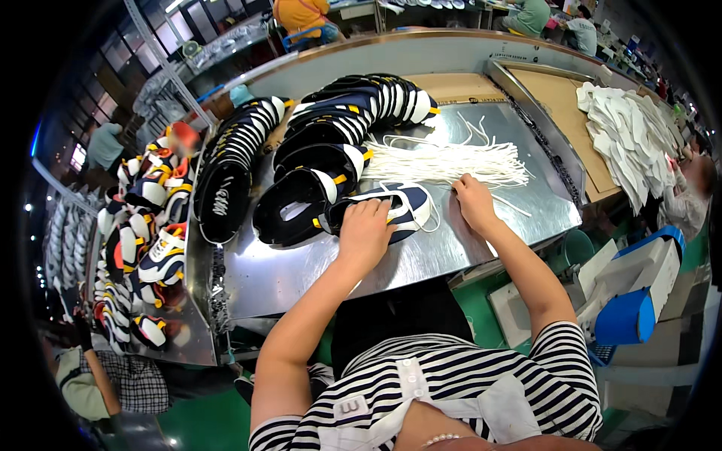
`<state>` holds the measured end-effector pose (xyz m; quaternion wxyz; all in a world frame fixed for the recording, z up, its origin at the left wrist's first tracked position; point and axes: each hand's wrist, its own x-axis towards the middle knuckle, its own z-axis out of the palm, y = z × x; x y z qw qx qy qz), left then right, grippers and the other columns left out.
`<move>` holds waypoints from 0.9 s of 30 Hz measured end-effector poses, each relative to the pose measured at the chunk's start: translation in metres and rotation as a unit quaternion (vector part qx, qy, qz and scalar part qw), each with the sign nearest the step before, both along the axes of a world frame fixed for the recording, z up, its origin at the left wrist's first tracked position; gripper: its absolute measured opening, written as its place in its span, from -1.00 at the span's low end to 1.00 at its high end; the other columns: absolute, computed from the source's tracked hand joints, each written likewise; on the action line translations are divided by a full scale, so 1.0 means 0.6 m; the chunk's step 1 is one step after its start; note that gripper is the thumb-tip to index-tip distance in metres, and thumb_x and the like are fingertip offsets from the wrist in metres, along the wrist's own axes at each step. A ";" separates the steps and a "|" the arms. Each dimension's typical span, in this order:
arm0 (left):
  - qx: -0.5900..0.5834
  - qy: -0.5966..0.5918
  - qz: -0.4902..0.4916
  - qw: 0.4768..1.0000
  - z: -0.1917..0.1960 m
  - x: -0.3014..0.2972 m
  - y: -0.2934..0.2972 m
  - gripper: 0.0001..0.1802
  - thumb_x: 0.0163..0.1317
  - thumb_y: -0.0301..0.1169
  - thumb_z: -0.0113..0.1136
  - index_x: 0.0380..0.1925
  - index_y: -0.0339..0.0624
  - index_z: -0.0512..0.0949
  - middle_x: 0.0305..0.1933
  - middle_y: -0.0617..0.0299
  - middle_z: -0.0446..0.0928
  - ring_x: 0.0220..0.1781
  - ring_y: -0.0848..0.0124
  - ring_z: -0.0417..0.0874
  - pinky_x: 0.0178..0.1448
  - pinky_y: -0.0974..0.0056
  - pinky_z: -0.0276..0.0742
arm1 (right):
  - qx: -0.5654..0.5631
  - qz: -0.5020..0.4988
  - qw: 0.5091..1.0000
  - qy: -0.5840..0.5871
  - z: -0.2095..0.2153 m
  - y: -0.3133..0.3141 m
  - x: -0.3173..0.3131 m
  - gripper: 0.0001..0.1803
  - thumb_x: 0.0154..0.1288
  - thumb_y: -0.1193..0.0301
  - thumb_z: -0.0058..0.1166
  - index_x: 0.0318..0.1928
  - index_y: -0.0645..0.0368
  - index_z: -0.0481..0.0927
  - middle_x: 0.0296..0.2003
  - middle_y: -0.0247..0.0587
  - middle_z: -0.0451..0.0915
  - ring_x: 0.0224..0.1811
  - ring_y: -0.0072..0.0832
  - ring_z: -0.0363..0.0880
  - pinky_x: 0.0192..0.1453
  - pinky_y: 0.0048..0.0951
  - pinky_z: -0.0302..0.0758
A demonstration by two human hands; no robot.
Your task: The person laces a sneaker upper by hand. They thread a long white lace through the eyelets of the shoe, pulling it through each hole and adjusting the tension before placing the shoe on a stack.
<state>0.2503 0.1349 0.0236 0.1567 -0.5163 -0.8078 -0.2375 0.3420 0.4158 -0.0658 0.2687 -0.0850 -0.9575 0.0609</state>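
Shoe upper [402, 207], navy and white, lies flat on the steel bench [481, 233], pinned under the left hand [366, 229] with fingers curled over it to steady it, while the right hand [474, 199], fingers together, reaches the white laces [451, 161] just beside.

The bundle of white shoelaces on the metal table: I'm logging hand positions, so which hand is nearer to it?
Right. The right hand rests at the near edge of the bundle of white shoelaces, fingers touching strands. The left hand lies on the navy-and-white shoe upper, farther left.
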 end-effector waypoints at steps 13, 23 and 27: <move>-0.022 0.082 -0.022 0.996 -0.037 0.047 -0.027 -0.83 0.01 -0.39 0.35 -0.38 -0.08 0.57 -0.45 0.25 0.50 -0.30 0.24 0.60 -0.27 0.17 0.49 | -0.562 0.118 0.801 0.169 0.107 -0.070 0.066 -0.87 0.40 0.53 -0.01 -0.09 0.22 0.40 -0.32 -0.27 0.49 -0.38 -0.51 0.45 -0.26 -0.47 0.43; 0.051 0.073 0.050 0.995 0.033 -0.003 -0.034 -0.84 0.00 -0.49 0.34 -0.39 -0.17 0.57 -0.47 0.20 0.48 -0.38 0.22 0.56 -0.32 0.17 0.44 | -0.408 0.148 0.898 -0.064 0.143 -0.199 0.003 -0.73 0.34 0.23 0.16 -0.21 0.19 0.70 -0.44 -0.02 0.65 -0.44 -0.18 0.61 -0.28 -0.26 0.50; 0.066 0.153 0.081 0.983 0.118 -0.032 -0.042 -0.83 0.01 -0.51 0.38 -0.37 -0.15 0.58 -0.47 0.23 0.50 -0.42 0.24 0.55 -0.37 0.19 0.41 | -0.336 0.066 0.936 -0.077 0.140 -0.183 -0.013 -0.60 0.39 0.18 0.12 0.04 0.22 0.62 -0.51 -0.06 0.65 -0.49 -0.25 0.62 -0.32 -0.26 0.48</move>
